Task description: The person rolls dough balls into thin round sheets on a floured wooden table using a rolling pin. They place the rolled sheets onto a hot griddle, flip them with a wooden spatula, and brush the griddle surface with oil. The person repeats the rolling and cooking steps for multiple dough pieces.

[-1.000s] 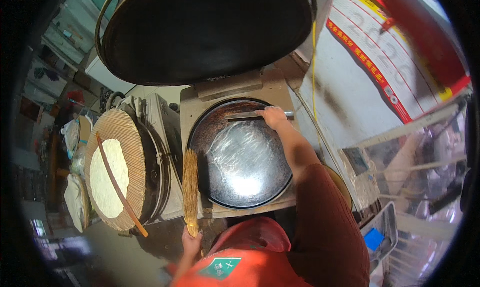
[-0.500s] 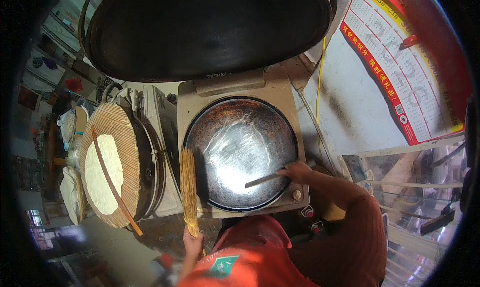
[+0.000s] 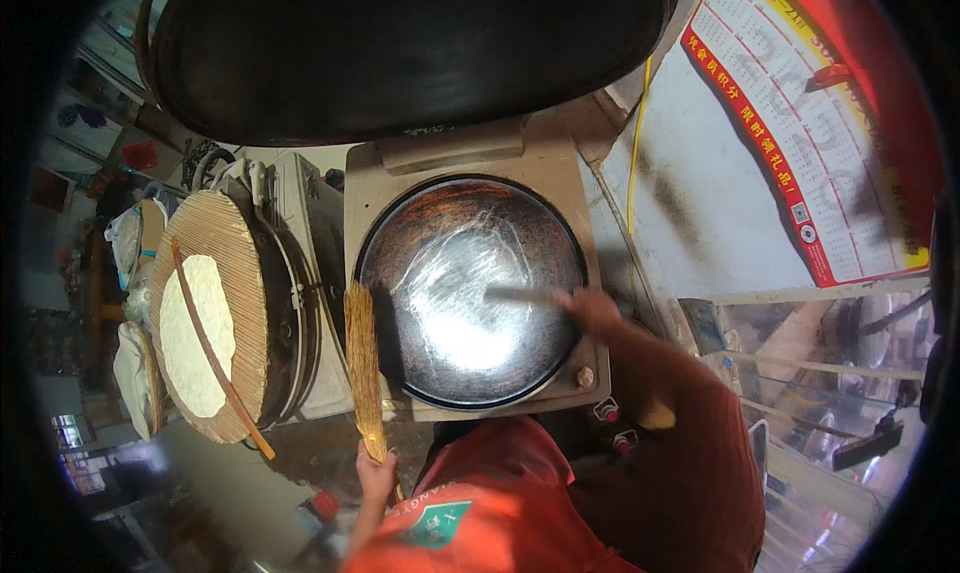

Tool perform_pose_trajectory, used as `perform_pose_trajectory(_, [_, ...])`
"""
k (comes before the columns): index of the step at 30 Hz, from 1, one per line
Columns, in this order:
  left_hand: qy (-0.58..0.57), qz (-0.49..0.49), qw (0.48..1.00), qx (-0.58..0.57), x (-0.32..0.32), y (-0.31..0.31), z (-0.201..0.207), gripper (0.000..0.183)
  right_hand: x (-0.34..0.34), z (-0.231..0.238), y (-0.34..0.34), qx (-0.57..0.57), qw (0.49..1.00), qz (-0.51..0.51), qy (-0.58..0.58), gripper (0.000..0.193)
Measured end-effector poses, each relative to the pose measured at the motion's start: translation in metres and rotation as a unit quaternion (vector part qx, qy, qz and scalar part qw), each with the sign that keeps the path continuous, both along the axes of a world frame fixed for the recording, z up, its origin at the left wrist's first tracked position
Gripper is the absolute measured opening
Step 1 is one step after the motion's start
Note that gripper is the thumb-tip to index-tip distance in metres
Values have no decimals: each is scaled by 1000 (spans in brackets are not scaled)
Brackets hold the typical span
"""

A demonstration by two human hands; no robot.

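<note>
My left hand (image 3: 377, 473) is closed round the bound handle of a straw hand broom (image 3: 363, 363). The bristles point away from me, along the left edge of a round black griddle (image 3: 455, 238). Over the griddle's right side, my right hand (image 3: 595, 315) grips a flat, narrow scraper (image 3: 525, 295). Its blade points left above the shiny, streaked middle; blur hides whether it touches the metal. Hand and scraper are smeared by motion.
A large dark lid (image 3: 400, 53) stands raised behind the griddle. To the left, a ribbed round board (image 3: 250, 323) holds a pale flat dough sheet (image 3: 205, 373) with a thin curved stick (image 3: 205, 333) across it. A wall calendar (image 3: 800, 133) hangs at right.
My right hand and the scraper have moved farther away from me across the griddle. The broom stays at the griddle's left edge. The whole view has shifted slightly.
</note>
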State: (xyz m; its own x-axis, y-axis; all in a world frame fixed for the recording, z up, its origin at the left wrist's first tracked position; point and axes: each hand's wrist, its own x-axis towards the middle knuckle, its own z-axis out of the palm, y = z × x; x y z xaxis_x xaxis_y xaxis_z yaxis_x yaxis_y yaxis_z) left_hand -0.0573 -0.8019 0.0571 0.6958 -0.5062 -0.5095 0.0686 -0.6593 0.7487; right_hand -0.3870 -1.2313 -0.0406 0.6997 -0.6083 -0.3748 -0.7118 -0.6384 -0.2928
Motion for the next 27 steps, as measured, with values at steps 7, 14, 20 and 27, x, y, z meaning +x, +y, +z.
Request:
perform_pose_trajectory(7, [-48,-56,997,5,6,-14,8,39,58,-7,-14,-48,995,32,-85,46])
perform_pose_trajectory(14, [-77,-67,995,-2,12,-4,-3,37,68,-26,-85,-159,983,-22,-90,40])
perform_pose_trajectory(20, [3,-31,999,-41,14,-6,1,33,2,3,78,-1,995,85,52,52])
perform_pose_trajectory(27, [-47,-42,998,-18,32,8,-5,34,90,-12,25,27,930,-359,-69,47])
